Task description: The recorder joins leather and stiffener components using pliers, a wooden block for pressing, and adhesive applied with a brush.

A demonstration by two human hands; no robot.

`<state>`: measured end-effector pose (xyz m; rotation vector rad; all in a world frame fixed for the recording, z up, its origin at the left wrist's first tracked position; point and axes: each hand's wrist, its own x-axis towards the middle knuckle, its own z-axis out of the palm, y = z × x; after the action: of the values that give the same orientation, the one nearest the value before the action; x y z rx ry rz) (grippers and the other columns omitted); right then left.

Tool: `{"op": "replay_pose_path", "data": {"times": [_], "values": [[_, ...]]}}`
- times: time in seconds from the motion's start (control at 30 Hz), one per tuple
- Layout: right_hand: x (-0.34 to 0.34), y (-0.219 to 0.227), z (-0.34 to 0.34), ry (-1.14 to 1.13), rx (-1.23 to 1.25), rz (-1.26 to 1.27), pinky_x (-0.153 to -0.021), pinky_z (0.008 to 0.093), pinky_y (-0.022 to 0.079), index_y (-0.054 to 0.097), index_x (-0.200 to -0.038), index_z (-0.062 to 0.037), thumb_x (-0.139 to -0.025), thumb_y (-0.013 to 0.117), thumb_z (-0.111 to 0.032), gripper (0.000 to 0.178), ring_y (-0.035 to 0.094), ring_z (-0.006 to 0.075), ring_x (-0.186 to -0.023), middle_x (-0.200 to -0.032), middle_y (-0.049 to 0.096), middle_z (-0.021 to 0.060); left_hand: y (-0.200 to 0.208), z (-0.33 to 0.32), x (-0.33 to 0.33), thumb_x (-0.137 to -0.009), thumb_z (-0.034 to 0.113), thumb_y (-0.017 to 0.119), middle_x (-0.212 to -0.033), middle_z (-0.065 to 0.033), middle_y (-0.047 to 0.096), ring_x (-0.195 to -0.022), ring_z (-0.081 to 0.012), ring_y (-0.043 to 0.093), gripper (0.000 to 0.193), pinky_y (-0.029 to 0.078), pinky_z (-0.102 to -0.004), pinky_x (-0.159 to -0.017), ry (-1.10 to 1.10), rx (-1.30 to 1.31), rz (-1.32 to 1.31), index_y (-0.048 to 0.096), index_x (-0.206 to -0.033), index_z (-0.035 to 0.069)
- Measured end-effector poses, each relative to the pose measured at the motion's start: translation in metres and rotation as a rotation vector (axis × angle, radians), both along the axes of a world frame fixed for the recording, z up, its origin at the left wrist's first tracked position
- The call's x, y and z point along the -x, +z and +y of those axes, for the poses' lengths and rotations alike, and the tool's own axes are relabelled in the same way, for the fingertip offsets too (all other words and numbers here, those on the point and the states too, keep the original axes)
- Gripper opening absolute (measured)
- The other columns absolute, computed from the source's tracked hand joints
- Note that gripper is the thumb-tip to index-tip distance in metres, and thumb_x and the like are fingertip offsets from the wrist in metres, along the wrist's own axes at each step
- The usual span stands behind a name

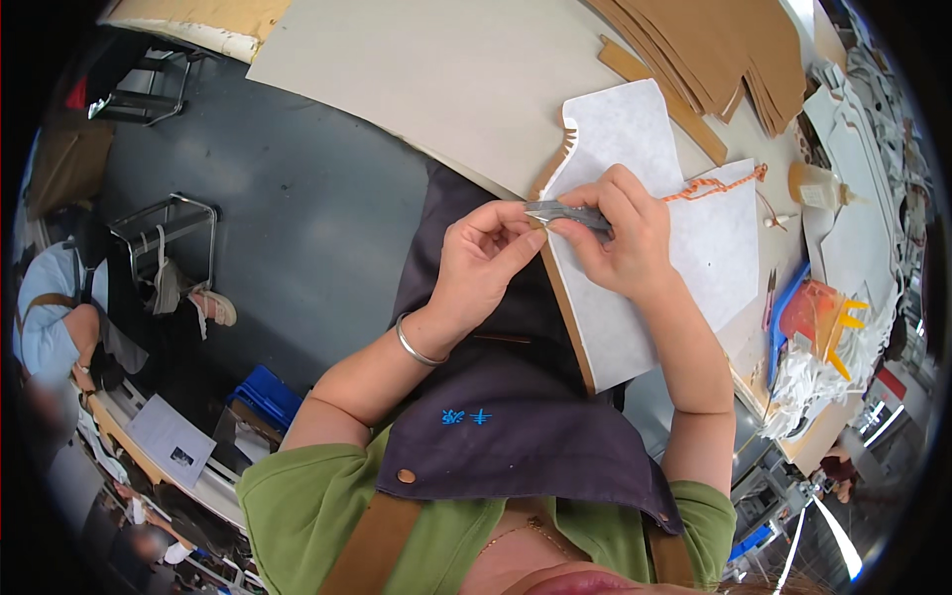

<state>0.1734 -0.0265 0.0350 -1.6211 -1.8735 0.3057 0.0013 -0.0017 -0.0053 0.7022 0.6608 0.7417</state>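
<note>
"How did the flat white panel with a tan edge [597, 312] look?"
"Notched along its upper-left curve; it overhung the pale grey worktop [426, 89] toward the lap."
"The grips?"
"The bare left hand [476, 263] pinched the tan edge; the bare right hand [633, 233] closed around small grey metal snips [587, 217]."

Matt panel [601, 302], glossy metal bangle [416, 340]

The right hand [627, 233] hides some of the small grey metal tool [583, 215] in the middle. The flat brown sheets [709, 50] — upper right — run off the top edge. Far left, a person in a light blue shirt [46, 293] has a blurry head.
</note>
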Motion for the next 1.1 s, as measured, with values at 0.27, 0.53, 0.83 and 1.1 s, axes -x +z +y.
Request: {"op": "replay_pose_path", "data": {"times": [0.27, 0.53, 0.83, 1.1], "values": [[-0.005, -0.003, -0.001, -0.078, -0.108, 0.167, -0.041, 0.0270, 0.037, 0.061, -0.076, -0.0093, -0.065, 0.077, -0.012, 0.020, 0.048, 0.0156, -0.050, -0.066, 0.047, 0.0019, 0.001, -0.001, 0.000, -0.085, 0.002, 0.062, -0.083, 0.0014, 0.061, -0.074, -0.0024, 0.052, 0.018, 0.043, -0.0177, -0.067, -0.007, -0.042, 0.048, 0.060, -0.102, 0.000], [0.000, -0.003, -0.006, -0.076, -0.043, 0.008, -0.039, 0.0270, 0.036, 0.061, -0.077, -0.0102, -0.067, 0.076, -0.017, 0.019, 0.048, 0.0149, -0.048, -0.068, 0.048, 0.0012, 0.000, -0.001, 0.000, -0.084, 0.001, 0.062, -0.082, 0.0028, 0.060, -0.072, -0.0018, 0.050, 0.023, 0.041, -0.0177, -0.066, 0.013, -0.108, 0.081, 0.059, -0.107, 0.000], [0.004, -0.002, -0.002, -0.058, -0.046, -0.024, -0.039, 0.0269, 0.036, 0.061, -0.077, -0.0100, -0.066, 0.076, -0.018, 0.020, 0.048, 0.0151, -0.048, -0.068, 0.049, 0.0013, 0.000, -0.001, 0.000, -0.085, 0.000, 0.061, -0.081, 0.0029, 0.058, -0.073, -0.0020, 0.049, 0.024, 0.041, -0.0173, -0.067, 0.007, -0.069, 0.035, 0.058, -0.108, 0.000], [0.004, -0.007, -0.002, -0.081, -0.026, 0.095, -0.042, 0.0268, 0.038, 0.060, -0.077, -0.0092, -0.066, 0.076, -0.014, 0.020, 0.049, 0.0165, -0.051, -0.067, 0.049, 0.0025, 0.001, -0.002, -0.001, -0.085, -0.001, 0.059, -0.081, 0.0027, 0.057, -0.073, -0.0023, 0.049, 0.023, 0.042, -0.0175, -0.068, 0.010, -0.015, 0.011, 0.056, -0.109, -0.001]]}}
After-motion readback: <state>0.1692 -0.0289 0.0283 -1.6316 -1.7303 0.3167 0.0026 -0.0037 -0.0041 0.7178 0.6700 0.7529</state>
